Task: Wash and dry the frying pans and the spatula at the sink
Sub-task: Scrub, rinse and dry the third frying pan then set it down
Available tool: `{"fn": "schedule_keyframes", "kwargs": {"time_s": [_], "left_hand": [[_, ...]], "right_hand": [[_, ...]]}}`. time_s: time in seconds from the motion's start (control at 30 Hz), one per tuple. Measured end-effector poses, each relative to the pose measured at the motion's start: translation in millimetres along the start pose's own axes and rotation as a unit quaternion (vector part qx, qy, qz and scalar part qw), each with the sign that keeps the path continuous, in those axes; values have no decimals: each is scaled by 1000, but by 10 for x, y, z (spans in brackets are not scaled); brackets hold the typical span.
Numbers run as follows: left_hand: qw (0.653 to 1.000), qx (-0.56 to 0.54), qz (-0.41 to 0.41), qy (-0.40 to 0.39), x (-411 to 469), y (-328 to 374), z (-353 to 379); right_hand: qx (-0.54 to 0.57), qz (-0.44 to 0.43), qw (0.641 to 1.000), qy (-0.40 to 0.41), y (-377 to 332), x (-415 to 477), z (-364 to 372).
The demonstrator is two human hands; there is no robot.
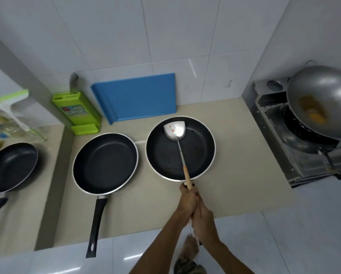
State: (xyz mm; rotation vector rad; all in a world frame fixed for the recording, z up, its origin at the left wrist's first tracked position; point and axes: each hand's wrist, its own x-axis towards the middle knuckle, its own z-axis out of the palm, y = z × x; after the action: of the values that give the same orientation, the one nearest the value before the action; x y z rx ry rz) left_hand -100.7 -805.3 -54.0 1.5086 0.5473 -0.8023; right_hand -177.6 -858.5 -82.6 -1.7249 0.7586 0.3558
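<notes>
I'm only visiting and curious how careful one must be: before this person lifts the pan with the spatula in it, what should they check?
1. Spatula grip: left hand curls round the wooden handle of the spatula: ok.
2. Pan grip: right hand curls just behind it, but the handle of the right pan is hidden beneath both hands: cannot tell.
3. Spatula blade rests inside the right pan: ok.
4. Spatula clean: red specks on the blade: not ok.
5. Room on the left: middle pan sits close beside: not ok.
6. Free space in the sink: out of view: cannot tell.
</notes>
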Motion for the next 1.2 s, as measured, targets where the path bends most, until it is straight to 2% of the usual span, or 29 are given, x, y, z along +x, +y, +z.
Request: {"fn": "schedule_keyframes", "kwargs": {"time_s": [0.1,0.27,0.5,0.6,0.7,0.93,1.07,1.2], "left_hand": [[999,-10,30,7,-246,110,-241],[996,-25,85,28,-714,189,-888],[983,-78,139,94,-1527,14,-2317],[965,-122,182,143,-1933,-74,-3027],[954,-120,178,210,-2287,-227,-3730],[923,-182,153,302,-2910,-605,-5184],[912,-209,127,330,-3039,-823,-5850],[909,-221,114,335,-2965,-901,-6556]], "right_hand": [[-7,-3,1000,19,-212,-181,157],[-37,-68,997,13,-454,-605,688],[-29,-139,989,-32,-871,-1567,1826],[-55,-143,983,-96,-1083,-2062,2440],[-72,-169,972,-149,-1219,-2510,3010],[-107,-208,935,-266,-1342,-3194,4354],[-135,-238,909,-315,-1323,-3375,5013],[-176,-239,899,-322,-1462,-3413,5705]]}}
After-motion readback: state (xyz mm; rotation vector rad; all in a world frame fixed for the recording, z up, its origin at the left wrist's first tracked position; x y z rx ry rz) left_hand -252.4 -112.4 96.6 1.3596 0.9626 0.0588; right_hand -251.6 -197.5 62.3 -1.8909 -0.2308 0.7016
